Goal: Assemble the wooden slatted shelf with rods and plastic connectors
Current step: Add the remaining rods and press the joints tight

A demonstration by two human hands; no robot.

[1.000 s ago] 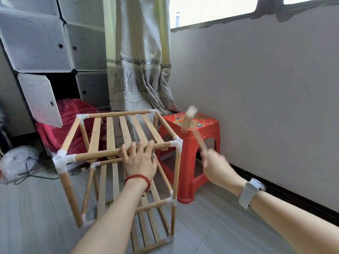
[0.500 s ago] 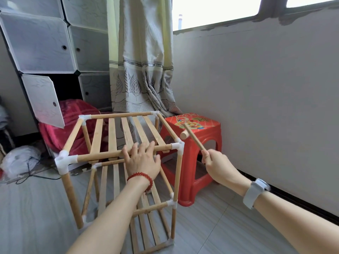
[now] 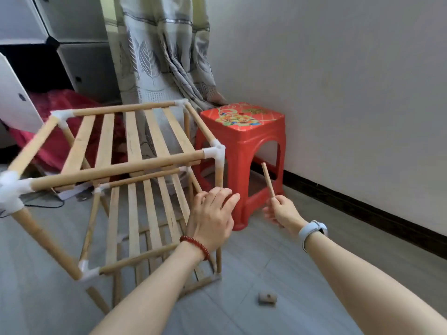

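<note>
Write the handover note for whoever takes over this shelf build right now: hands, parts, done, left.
Left hand: open, fingers reaching at the shelf frame's front right post.
Right hand: pinches a thin wooden stick, held upright beside the red stool.
Done: slatted tiers joined by rods and white connectors.
Loose: a small wooden piece on the floor near the frame.
Left: find where the stick and loose piece belong; check joints.
</note>
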